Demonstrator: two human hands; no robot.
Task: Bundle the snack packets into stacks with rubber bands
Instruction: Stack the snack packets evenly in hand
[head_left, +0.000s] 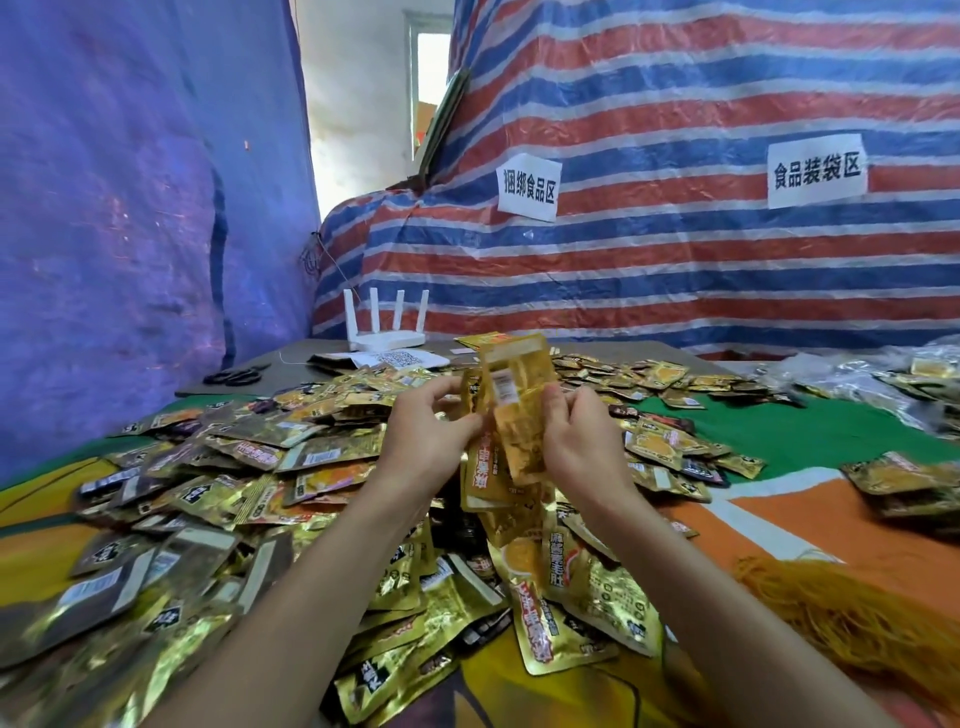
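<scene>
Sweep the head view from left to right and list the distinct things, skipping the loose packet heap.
black scissors → white four-antenna router → held stack of gold packets → heap of rubber bands

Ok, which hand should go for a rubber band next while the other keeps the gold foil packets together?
Right hand, probably: the tangled orange-brown rubber band heap lies on its side. The left hand also grips the gold foil packet stack and can hold it.

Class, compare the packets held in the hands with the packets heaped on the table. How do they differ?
The held packets stand upright, gathered together between the left hand and right hand; the heaped packets lie flat, scattered and overlapping. Both are shiny foil packets.
</scene>
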